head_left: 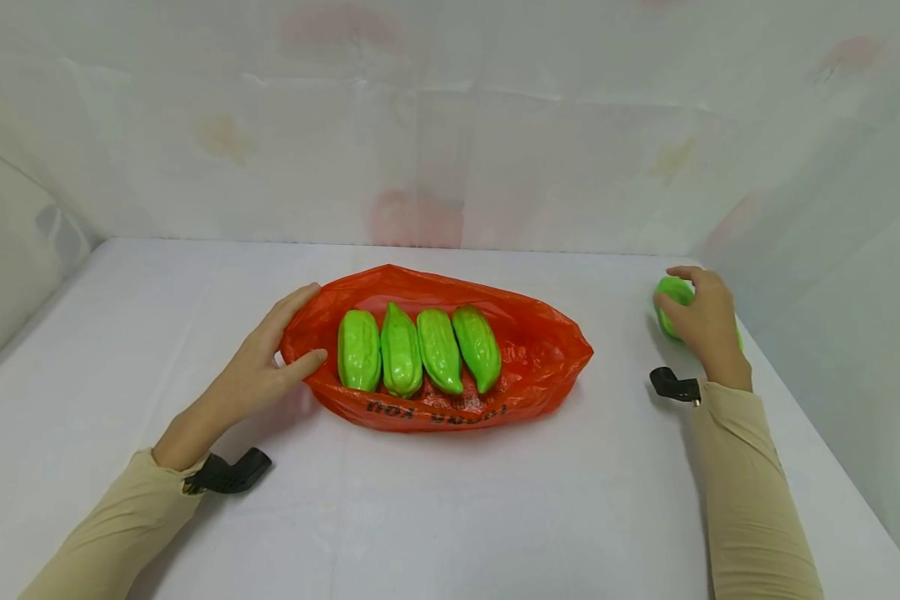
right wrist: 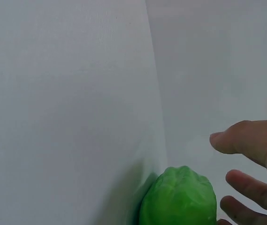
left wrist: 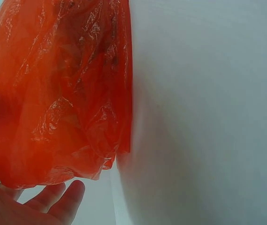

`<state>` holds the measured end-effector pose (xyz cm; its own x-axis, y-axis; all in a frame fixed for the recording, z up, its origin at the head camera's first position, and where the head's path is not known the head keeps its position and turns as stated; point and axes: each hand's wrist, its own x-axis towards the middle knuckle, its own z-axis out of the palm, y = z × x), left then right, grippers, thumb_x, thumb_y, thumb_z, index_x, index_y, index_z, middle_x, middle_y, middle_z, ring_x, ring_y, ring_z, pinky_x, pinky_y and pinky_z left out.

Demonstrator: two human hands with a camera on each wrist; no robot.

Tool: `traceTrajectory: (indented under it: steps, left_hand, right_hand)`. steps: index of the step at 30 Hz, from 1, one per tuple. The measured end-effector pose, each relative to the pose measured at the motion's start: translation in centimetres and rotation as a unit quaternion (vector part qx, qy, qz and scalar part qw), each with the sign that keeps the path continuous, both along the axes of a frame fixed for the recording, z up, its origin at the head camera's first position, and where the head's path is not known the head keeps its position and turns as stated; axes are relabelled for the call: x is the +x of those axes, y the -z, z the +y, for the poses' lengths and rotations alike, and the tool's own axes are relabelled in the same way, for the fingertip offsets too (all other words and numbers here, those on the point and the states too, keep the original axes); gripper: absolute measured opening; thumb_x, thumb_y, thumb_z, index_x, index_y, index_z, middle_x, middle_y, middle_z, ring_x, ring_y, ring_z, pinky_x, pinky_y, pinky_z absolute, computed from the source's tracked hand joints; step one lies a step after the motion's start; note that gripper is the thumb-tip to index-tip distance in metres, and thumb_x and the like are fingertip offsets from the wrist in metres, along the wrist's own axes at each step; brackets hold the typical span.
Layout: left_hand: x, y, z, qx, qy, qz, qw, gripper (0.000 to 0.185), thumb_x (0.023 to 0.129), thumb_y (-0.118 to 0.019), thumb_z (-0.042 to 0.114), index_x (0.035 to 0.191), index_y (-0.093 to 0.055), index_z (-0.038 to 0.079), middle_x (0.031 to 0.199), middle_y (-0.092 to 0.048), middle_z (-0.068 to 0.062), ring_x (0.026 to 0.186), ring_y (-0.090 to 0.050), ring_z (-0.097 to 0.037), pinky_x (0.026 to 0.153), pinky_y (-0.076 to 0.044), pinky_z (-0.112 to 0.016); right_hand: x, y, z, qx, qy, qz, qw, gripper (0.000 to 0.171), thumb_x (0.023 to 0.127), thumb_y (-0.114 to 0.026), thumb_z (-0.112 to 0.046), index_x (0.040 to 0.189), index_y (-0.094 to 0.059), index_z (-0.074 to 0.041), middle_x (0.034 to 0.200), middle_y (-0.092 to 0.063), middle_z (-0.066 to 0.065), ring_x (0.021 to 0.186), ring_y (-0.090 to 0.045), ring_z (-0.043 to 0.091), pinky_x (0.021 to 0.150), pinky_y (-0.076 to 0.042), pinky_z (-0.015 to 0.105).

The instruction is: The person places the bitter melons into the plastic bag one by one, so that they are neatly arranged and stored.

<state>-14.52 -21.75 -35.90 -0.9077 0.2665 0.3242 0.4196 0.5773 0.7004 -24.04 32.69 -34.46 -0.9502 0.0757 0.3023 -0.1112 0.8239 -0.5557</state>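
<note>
An orange-red plastic bag (head_left: 528,367) with black print on its side lies on the table, its mouth spread wide. Several ridged green vegetables (head_left: 402,350), long and tapered, lie side by side in it. My left hand (head_left: 258,367) rests at the bag's left end, thumb and straight fingers spread around the edge. Over at the right, my right hand (head_left: 701,321) reaches above another ridged green vegetable (right wrist: 179,199). In the right wrist view its fingers (right wrist: 239,136) are parted beside that vegetable, with a gap between. The hand hides part of it in the head view.
A white cloth covers the table (head_left: 420,517). Pale patterned sheeting (head_left: 450,167) hangs along the back and both sides, close by the right hand. A black wrist device (head_left: 236,472) sits at the left sleeve, and a similar black device (head_left: 673,385) at the right.
</note>
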Motion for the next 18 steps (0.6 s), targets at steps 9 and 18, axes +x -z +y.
traceTrajectory:
  steps: [9, 18]
  left_hand:
    - [0.0, -0.06, 0.04, 0.001, 0.0, -0.001, 1.0, 0.077, 0.091, -0.065, 0.006, 0.157, -0.028, 0.018, 0.161, -0.029, -0.012, 0.147, -0.028, -0.041, 0.11, -0.028, -0.072]
    - [0.07, -0.1, 0.1, -0.003, 0.0, -0.001, 1.0, 0.077, 0.091, -0.065, 0.007, 0.157, -0.027, 0.018, 0.161, -0.03, -0.013, 0.146, -0.029, -0.041, 0.109, -0.029, -0.072]
  right_hand:
    - [-0.14, 0.61, 0.66, 0.033, -0.012, -0.024, 0.999, 0.048, 0.091, -0.06, -0.012, 0.134, -0.051, 0.008, 0.134, -0.047, 0.039, 0.125, -0.041, 0.054, 0.104, -0.033, 0.065]
    - [-0.25, 0.86, 0.9, 0.044, -0.017, -0.031, 0.998, 0.052, 0.088, -0.062, -0.006, 0.136, -0.048, 0.009, 0.133, -0.047, 0.04, 0.118, -0.044, 0.051, 0.099, -0.036, 0.064]
